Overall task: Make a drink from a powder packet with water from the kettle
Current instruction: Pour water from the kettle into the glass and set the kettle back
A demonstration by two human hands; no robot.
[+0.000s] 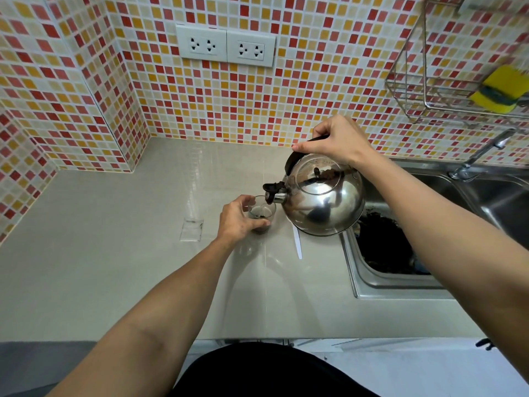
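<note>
A small clear glass (264,214) stands on the beige counter with dark brown powder and liquid in it. My left hand (239,220) wraps around its left side. My right hand (337,140) grips the black handle of a shiny steel kettle (323,197), which is lifted and tilted to the left. Its black-capped spout (273,191) hangs right over the glass rim. An empty clear packet (192,229) lies flat on the counter to the left of the glass. A white strip (297,242) lies beside the glass, partly under the kettle.
A steel sink (372,285) with dark matter in its basin sits to the right of the kettle, with a tap (483,156) behind it. A wire rack (429,90) with a yellow sponge hangs on the tiled wall. Two white sockets (226,47) are on the wall behind.
</note>
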